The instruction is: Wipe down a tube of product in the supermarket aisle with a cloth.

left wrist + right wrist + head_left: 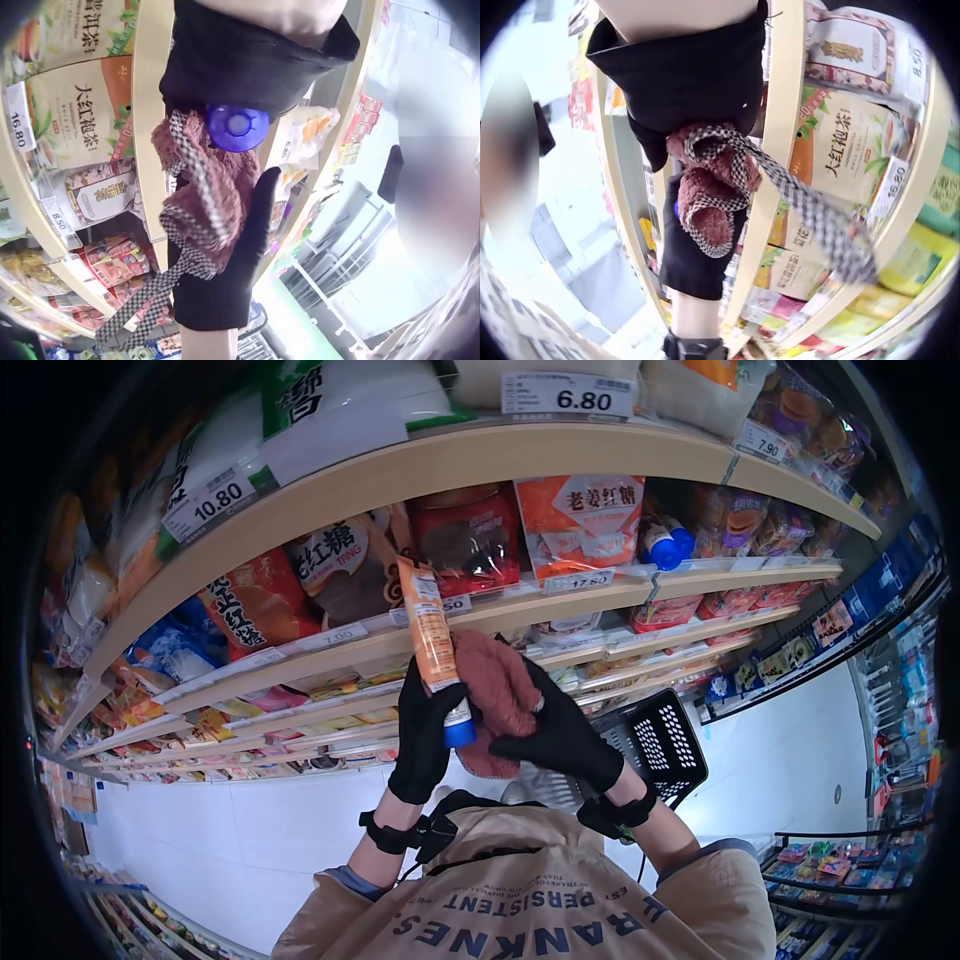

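In front of the shop shelves, the left hand [422, 735], in a black glove, is curled round the low end of a long orange plastic tube [432, 645]. The tube's round blue cap [459, 734] points down, just under the fingers. The rest of the tube sticks up above the grip. Right beside that grip is the right hand [560, 735], also in a black glove. It is closed round a fuzzy pink-brown cloth [500, 695] and presses it on the side of the tube. A black-and-white checked ribbon [810, 202] trails loose from the cloth.

I think the tube could slip. The left hand holds only the low end, so a hard push from the cloth could tip the tall part or knock it out of the fingers. The top of the tube is near the pale wooden shelf edge [330, 653], so it could bump the price tags there. The loose ribbon could catch on something. If the cap is not tight, it could drop off, because it faces down.

Just behind the right hand is a black plastic basket full of little holes [660, 745]. The hand and cloth hide its inside, so I cannot tell what is in it. The cap shuts the tube, and what is inside does not show. Above the grip, the shelves hold bags, like a shiny orange bag [580, 520] and a dark red bag [468, 540].
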`<state>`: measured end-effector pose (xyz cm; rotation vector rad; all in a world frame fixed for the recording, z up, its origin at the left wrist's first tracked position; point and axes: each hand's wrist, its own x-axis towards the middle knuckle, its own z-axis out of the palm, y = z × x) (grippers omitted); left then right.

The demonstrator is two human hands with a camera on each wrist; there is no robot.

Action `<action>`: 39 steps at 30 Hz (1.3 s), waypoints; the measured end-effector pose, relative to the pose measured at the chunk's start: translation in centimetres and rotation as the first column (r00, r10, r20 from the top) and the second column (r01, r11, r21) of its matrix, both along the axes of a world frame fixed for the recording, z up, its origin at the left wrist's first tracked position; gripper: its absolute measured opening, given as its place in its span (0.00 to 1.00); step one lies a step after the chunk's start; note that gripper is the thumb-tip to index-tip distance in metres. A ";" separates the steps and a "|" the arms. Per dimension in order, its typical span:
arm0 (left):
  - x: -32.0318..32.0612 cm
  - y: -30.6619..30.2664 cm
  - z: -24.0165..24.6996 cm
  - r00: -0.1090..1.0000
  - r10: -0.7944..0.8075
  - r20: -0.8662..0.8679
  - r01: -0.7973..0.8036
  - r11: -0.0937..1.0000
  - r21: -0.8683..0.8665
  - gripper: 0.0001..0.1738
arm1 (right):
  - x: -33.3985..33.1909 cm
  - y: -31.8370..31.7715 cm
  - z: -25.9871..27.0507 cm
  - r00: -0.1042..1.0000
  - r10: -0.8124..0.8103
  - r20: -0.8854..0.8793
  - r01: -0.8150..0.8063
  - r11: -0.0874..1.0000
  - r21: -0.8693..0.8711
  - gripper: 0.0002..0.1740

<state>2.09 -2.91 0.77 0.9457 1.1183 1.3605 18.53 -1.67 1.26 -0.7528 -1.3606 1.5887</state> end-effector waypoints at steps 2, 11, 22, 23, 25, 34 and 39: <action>-1.2 -0.4 0.1 0.992 -0.042 0.115 0.045 0.999 -0.019 0.26 | -0.9 -0.9 1.4 0.931 0.016 0.365 -0.102 0.971 0.218 0.44; -4.9 -0.9 1.0 0.980 -0.068 0.188 0.061 0.997 0.044 0.31 | -5.5 0.1 -3.1 0.906 -0.358 0.227 0.241 0.876 0.418 0.30; -7.7 -0.4 1.3 0.980 -0.065 -0.189 0.113 0.961 0.254 0.36 | -10.9 0.7 1.5 0.895 -0.416 0.163 0.230 0.742 0.629 0.41; -8.3 -0.3 1.0 0.986 -0.095 -0.137 0.125 0.966 0.225 0.37 | -11.8 -0.1 1.8 0.956 -0.292 0.013 0.256 0.859 0.444 0.45; -8.9 -0.5 1.2 0.990 -0.130 -0.058 0.139 0.968 0.208 0.37 | -11.9 -0.6 1.7 0.951 -0.306 -0.032 0.300 0.897 0.324 0.44; -10.5 -1.9 1.6 0.954 -0.205 -0.217 0.258 0.931 0.257 0.40 | -16.8 -3.2 0.1 0.774 -0.485 -0.407 0.465 0.872 -0.154 0.29; -12.9 -2.6 1.8 0.897 -0.262 -0.356 0.358 0.904 0.235 0.43 | -17.9 -3.3 -0.2 0.802 -0.537 -0.261 0.486 0.841 -0.236 0.23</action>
